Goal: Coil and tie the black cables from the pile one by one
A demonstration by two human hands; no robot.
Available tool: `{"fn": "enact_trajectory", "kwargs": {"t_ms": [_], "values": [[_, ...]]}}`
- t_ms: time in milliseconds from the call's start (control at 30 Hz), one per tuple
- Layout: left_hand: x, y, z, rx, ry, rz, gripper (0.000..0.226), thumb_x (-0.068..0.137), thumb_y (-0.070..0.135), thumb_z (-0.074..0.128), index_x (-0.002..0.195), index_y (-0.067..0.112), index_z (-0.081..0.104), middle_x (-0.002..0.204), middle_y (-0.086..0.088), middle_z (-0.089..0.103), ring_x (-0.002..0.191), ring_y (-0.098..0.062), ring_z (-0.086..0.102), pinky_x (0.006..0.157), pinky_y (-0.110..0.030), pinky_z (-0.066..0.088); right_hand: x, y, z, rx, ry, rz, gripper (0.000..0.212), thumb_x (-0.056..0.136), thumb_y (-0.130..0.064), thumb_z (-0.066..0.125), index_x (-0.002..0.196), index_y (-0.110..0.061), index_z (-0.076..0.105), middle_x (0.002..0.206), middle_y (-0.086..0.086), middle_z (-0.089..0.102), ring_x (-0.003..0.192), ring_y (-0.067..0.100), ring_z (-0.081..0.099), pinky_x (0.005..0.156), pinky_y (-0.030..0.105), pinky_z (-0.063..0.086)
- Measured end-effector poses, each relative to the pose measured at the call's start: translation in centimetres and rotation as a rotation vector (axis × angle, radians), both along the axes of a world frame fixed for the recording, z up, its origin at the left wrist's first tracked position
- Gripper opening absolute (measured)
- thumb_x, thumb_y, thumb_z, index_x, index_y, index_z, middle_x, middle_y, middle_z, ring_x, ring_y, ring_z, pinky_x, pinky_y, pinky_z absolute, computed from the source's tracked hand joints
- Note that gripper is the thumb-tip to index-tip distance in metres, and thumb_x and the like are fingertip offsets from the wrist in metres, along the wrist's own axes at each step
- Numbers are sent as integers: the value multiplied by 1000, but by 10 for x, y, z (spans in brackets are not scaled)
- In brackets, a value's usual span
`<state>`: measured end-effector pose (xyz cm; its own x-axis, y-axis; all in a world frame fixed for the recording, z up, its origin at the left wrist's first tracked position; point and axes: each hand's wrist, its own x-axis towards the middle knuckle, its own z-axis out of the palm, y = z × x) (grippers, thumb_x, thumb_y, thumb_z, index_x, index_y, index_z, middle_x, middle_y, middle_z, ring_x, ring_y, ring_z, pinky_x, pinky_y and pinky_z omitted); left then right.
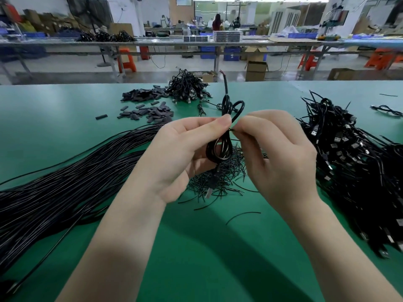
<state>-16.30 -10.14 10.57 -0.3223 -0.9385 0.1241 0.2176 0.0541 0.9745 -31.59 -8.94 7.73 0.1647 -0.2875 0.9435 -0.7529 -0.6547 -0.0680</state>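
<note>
A coiled black cable point(220, 147) hangs above the green table point(65, 105), looped in a figure eight with one end sticking up. My left hand point(185, 149) grips it at the waist, thumb pressed over the strands. My right hand point(277, 149) pinches a thin black tie at that same waist. The cable's USB plug point(209, 192) dangles below. Long loose black cables point(65, 182) lie in a pile at the left. Short black ties point(222, 177) are scattered under my hands.
A heap of coiled cables with USB plugs point(353, 166) fills the right side. A smaller heap of coiled cables point(187, 86) and dark flat sleeves point(150, 105) lie at the back. Benches, stools and boxes stand beyond the table's far edge.
</note>
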Motion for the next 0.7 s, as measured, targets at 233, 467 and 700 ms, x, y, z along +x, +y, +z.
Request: {"fn": "enact_trajectory", "kwargs": {"t_ms": [233,467,700], "values": [[0,-8,-10,-333,-14,199,20,60,32,82,79,30,77,82,9,75,76,-7,69,72,-21,54,1,6,11,949,-893,434,26,72,-47,75,73,-21,76,72,-3,70,64,6,62,60,18,50],[2,-9,-10,-407,-43,58,21,64,18,81,81,29,79,85,6,77,82,-11,73,73,-20,55,-8,5,16,1246,-1041,730,16,57,-30,77,67,-17,77,68,-4,67,56,5,58,55,15,49],[0,-8,-10,-424,-29,114,18,65,24,80,81,32,78,84,9,76,79,-9,73,71,-19,54,-6,10,18,1102,-979,683,15,63,-26,75,72,-14,76,68,0,68,61,10,60,59,18,51]]}}
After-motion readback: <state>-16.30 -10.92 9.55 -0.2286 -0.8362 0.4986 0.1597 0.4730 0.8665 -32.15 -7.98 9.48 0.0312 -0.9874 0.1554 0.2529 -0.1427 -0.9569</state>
